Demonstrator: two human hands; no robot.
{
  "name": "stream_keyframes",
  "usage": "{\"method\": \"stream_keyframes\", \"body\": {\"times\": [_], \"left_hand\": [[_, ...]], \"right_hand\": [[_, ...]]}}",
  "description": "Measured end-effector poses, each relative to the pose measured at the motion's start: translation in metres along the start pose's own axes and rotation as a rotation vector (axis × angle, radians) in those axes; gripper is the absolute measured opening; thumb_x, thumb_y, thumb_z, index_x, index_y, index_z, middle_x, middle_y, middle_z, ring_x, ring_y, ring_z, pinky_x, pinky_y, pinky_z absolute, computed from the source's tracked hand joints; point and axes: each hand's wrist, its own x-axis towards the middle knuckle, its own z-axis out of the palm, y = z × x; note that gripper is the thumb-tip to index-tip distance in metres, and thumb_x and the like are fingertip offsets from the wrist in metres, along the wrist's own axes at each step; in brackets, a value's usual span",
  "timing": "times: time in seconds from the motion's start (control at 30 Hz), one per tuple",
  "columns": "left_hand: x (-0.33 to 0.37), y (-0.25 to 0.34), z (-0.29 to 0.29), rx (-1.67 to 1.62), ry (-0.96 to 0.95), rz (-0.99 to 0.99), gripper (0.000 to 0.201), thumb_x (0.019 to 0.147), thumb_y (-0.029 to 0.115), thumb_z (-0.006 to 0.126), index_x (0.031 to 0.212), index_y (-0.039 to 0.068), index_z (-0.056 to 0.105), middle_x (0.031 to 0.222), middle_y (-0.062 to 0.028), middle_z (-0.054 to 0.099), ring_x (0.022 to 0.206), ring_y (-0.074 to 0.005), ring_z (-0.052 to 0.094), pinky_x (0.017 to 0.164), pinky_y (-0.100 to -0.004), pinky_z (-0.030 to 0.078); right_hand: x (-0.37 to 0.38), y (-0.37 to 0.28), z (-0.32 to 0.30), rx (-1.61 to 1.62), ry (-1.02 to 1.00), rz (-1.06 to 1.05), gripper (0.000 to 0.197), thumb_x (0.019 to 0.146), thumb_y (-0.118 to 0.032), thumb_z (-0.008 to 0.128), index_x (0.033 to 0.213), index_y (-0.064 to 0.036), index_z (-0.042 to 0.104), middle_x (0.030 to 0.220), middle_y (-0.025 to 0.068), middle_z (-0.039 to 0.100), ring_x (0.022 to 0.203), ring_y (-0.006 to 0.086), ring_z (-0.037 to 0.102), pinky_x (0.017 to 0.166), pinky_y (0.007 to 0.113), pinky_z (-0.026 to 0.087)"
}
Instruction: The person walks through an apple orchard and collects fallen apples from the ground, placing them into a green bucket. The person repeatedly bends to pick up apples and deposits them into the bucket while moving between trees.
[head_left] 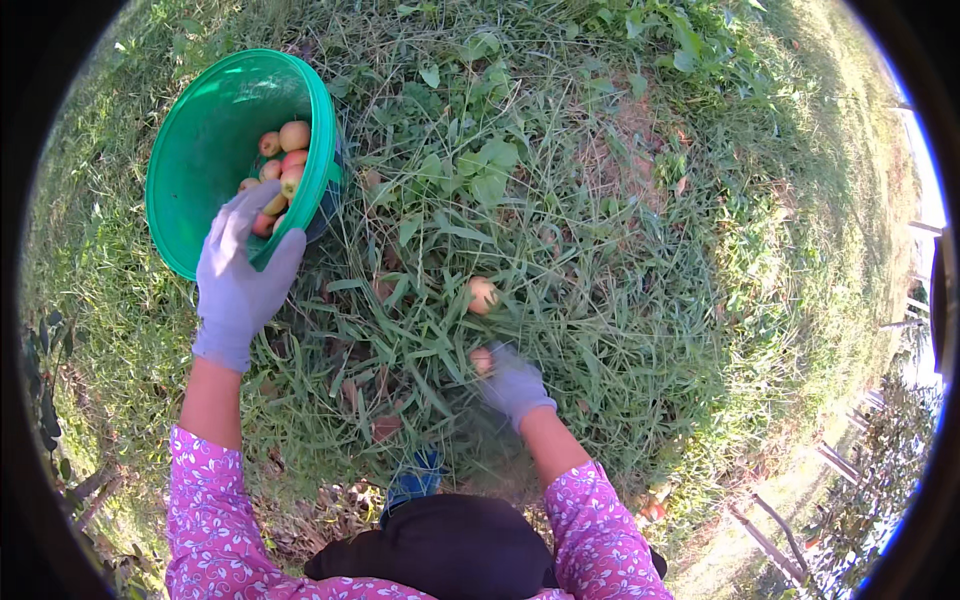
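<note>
A green bucket (165, 150) stands tilted in the grass at the upper left, with several red-and-yellow apples (294, 135) inside. My left hand (240, 275), in a pale grey glove, is closed over its near rim, fingers inside and thumb outside. Low in the grass, my gloved right hand (515, 385) is at an apple (482, 361). Motion blurs its fingers, so whether they grip the fruit cannot be made out. Another apple (482, 295) lies just beyond, partly covered by grass blades.
Tall grass and broad-leaved weeds (488, 170) cover the ground all around. Dry brown leaves (385, 428) lie between me and the bucket. A blue shoe (415, 478) shows near my body. Branches and wooden stakes (838, 462) stand at the right edge.
</note>
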Motion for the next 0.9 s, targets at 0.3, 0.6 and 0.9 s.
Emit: {"method": "stream_keyframes", "body": {"times": [0.3,0.6,0.9], "left_hand": [[-0.038,0.099,0.135,-0.333,-0.633,0.429,0.024,0.096,0.022,0.068,0.118,0.014,0.07,0.114,-0.0077,0.069,0.103,-0.0318,0.067,0.088,-0.0445,0.055],[-0.062,0.108,0.225,0.16,-0.868,0.478,0.059,0.08,0.024,0.081,0.135,0.017,0.062,0.124,-0.0103,0.061,0.115,-0.0319,0.061,0.096,-0.045,0.045],[-0.053,0.102,0.122,-0.934,-0.621,-0.327,0.066,0.083,0.038,0.086,0.134,0.004,0.062,0.122,-0.0109,0.067,0.102,-0.025,0.07,0.096,-0.0389,0.056]], "right_hand": [[-0.126,0.017,-0.071,1.596,-0.168,0.062,0.072,0.091,-0.027,0.077,0.153,-0.006,0.048,0.125,0.0068,0.069,0.09,0.0156,0.068,0.075,0.029,0.056],[-0.154,0.035,-0.078,1.97,0.04,-0.259,0.089,0.091,-0.033,0.078,0.163,-0.009,0.031,0.146,0.0159,0.055,0.107,0.0268,0.069,0.093,0.043,0.056],[-0.132,0.045,-0.077,2.344,-0.07,0.09,0.072,0.102,-0.069,0.045,0.132,-0.006,0.062,0.1,0.0077,0.07,0.084,0.0215,0.068,0.076,0.034,0.056]]}}
